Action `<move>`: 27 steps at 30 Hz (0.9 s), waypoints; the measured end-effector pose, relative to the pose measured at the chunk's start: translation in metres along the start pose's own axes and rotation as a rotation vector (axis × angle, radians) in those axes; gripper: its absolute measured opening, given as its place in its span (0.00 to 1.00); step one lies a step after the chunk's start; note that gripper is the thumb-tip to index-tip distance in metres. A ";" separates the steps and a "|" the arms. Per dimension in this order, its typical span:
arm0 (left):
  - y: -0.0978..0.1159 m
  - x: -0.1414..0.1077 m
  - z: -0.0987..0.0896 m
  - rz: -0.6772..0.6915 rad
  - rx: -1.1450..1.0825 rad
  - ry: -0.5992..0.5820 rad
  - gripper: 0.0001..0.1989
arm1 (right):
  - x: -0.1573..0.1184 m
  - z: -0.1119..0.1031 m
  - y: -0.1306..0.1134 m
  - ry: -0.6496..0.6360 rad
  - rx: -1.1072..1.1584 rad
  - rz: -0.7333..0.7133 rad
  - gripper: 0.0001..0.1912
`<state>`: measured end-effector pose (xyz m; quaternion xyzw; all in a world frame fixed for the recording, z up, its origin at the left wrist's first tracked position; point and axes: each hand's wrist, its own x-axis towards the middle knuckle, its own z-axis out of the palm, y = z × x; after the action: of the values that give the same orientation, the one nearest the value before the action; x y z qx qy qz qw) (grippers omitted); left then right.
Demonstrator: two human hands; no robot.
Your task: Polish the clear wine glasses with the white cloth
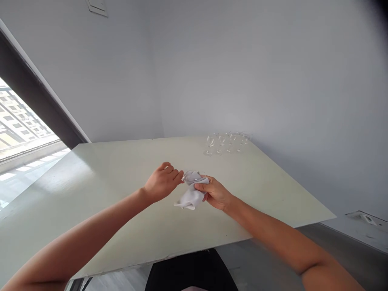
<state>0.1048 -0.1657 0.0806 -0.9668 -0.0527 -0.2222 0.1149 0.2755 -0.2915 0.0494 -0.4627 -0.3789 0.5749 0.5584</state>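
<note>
My right hand [216, 193] grips a white cloth [194, 196], thumb on top, above the middle of the table. Folds of the cloth surround a clear glass [190, 177], of which only a shiny rounded part shows. From the left, my left hand [163, 182] meets the glass with curled fingers, closed at its near side. The fingertips and the exact grip are hidden behind the back of this hand. A loose corner of the cloth hangs down below the right thumb.
Several clear stemmed glasses [221, 141] stand upright in rows at the table's far right corner. The pale glossy table [130, 238] reaches to the grey wall [242, 72]. A window [24, 121] is on the left, a wall socket plate [368, 219] at the lower right.
</note>
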 end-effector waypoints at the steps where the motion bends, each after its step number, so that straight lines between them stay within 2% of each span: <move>1: -0.001 -0.001 0.000 -0.014 -0.042 -0.019 0.12 | -0.002 0.001 0.000 -0.021 -0.047 -0.015 0.17; 4: -0.004 -0.003 -0.002 -0.143 -0.323 -0.146 0.15 | -0.008 -0.002 -0.002 -0.117 -0.413 -0.185 0.15; 7: -0.007 -0.006 -0.008 -0.310 -0.799 -0.412 0.18 | -0.007 -0.013 -0.006 -0.259 -0.913 -0.502 0.08; 9: -0.008 -0.008 -0.010 -0.377 -1.122 -0.589 0.19 | -0.004 -0.020 -0.011 -0.333 -1.181 -0.708 0.11; 11: -0.008 -0.009 -0.009 -0.424 -1.363 -0.670 0.19 | -0.001 -0.026 -0.018 -0.349 -1.366 -0.867 0.16; 14: -0.003 -0.013 0.001 -0.528 -1.623 -0.652 0.19 | 0.002 -0.034 -0.030 -0.308 -1.520 -0.996 0.19; 17: 0.004 -0.017 0.014 -0.665 -1.845 -0.583 0.19 | 0.004 -0.050 -0.039 -0.207 -1.566 -0.970 0.22; 19: 0.007 -0.020 0.020 -0.774 -1.905 -0.500 0.19 | 0.004 -0.064 -0.043 -0.051 -1.555 -0.901 0.25; 21: 0.008 -0.021 0.025 -0.884 -1.867 -0.408 0.18 | 0.003 -0.074 -0.045 0.176 -1.526 -0.837 0.25; 23: 0.008 -0.022 0.029 -0.973 -1.782 -0.360 0.17 | 0.000 -0.075 -0.045 0.367 -1.517 -0.821 0.23; 24: 0.008 -0.021 0.030 -1.006 -1.736 -0.354 0.16 | -0.001 -0.071 -0.043 0.421 -1.532 -0.837 0.22; 25: 0.009 -0.020 0.032 -1.026 -1.690 -0.352 0.16 | -0.003 -0.063 -0.041 0.431 -1.562 -0.865 0.21; 27: 0.013 -0.015 0.035 -1.006 -1.578 -0.352 0.13 | -0.005 -0.042 -0.033 0.287 -1.656 -0.927 0.19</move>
<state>0.1076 -0.1708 0.0409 -0.6491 -0.3137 -0.0681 -0.6896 0.3254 -0.2971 0.0697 -0.5808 -0.7381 -0.2154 0.2673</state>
